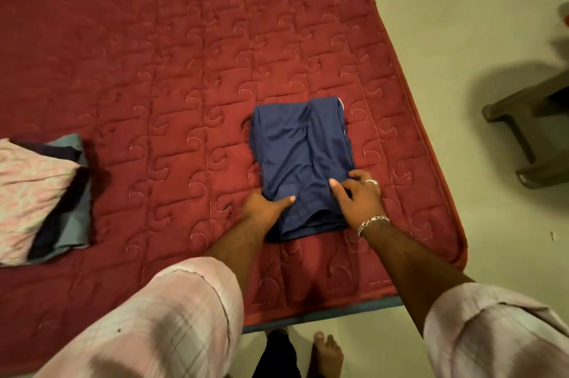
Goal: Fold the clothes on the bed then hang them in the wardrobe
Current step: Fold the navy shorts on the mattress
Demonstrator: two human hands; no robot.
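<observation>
Folded navy-blue shiny fabric shorts [300,159] lie on the red quilted mattress of the bed [154,54], near its right edge and close to the person. The left hand [264,208] holds the near-left edge of the shorts, thumb laid on top and fingers tucked beneath, so its grip is closed on the cloth. The right hand [358,197], wearing a silver ring and a silver chain bracelet, pinches the near-right edge, fingers curled over the fabric. Both forearms come out of rolled pale pink checked sleeves. Well apart to the left, on the same mattress, sits a stack of folded clothes [43,199], pink-patterned on top of dark and grey-blue pieces. A dark plastic stool [529,128] stands on the pale floor at right.
</observation>
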